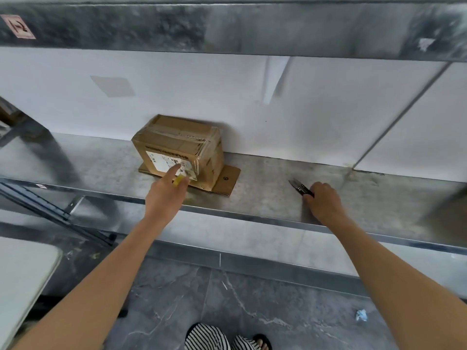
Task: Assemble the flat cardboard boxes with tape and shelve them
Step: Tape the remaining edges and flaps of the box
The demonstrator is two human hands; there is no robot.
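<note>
Taped cardboard box (177, 145) sits at the back edge of the shelf (278, 198) (one shelved). Left hand (164, 195), pinching a yellow item (178, 180), touches it; right hand (324, 200) grips snips (299, 186).

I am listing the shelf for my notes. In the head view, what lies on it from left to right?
Box → snips → right hand. The left hand overlaps the box, so I leave it out.
</note>
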